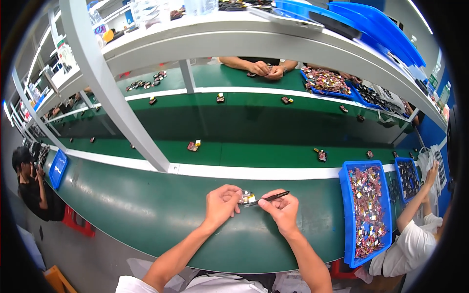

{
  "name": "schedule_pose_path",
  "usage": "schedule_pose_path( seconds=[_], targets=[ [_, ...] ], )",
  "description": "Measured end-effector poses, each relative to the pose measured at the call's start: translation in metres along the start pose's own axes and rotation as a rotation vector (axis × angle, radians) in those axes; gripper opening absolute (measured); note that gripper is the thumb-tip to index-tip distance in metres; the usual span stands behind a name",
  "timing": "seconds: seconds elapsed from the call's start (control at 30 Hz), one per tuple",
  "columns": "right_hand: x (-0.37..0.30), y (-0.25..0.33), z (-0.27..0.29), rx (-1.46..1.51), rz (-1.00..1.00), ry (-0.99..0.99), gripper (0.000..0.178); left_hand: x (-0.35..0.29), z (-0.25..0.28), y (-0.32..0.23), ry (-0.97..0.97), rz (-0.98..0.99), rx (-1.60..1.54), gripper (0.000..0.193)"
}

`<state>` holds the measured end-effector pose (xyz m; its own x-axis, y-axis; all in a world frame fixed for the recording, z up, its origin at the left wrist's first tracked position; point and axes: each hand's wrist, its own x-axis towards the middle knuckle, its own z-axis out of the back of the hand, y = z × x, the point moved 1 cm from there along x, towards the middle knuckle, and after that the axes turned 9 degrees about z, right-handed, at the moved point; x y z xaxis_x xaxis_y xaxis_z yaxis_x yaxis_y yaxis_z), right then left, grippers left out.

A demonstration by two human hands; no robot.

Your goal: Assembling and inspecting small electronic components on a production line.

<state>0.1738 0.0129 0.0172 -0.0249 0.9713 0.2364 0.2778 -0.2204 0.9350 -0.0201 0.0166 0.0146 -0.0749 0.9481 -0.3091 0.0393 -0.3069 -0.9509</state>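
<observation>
Above the green tabletop [190,195], my left hand [222,205] pinches a small dark electronic part [246,197] with a yellow-and-white patch on it. My right hand [282,210] grips black tweezers [273,197] much like a pen. Their tips reach down to the near side of the small part, and whether they touch it I cannot tell. Both forearms come in from the lower edge. My left fingers hide part of the small piece.
To my right lies a blue tray [348,215] full of small reddish parts. Beyond a white rail [254,171], a green conveyor belt [254,152] carries spaced-out small parts. A grey shelf post [112,93] rises at left. Co-workers sit opposite, far left and at right.
</observation>
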Motion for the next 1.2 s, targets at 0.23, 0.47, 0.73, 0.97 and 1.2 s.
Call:
schedule_pose_path(
  seconds=[0.23, 0.47, 0.73, 0.97, 1.2],
  targets=[
    [-0.005, 0.001, -0.003, -0.280, 0.165, -0.051, 0.014, -0.003, -0.004, 0.013, 0.014, -0.096, -0.037, 0.015],
    [-0.007, 0.004, -0.002, -0.312, 0.080, -0.010, 0.015, -0.005, -0.006, 0.011, 0.026, -0.145, -0.066, 0.014],
    [-0.010, -0.002, -0.002, -0.421, 0.128, -0.020, 0.015, -0.005, -0.007, 0.013, 0.027, -0.154, -0.089, 0.012],
    [-0.010, -0.006, -0.001, -0.481, 0.133, -0.020, 0.015, -0.005, -0.008, 0.013, 0.048, -0.157, -0.107, 0.012],
    [-0.006, 0.000, -0.004, -0.209, -0.020, -0.090, 0.014, -0.006, -0.007, 0.011, 0.093, -0.141, -0.126, 0.013]
  ],
)
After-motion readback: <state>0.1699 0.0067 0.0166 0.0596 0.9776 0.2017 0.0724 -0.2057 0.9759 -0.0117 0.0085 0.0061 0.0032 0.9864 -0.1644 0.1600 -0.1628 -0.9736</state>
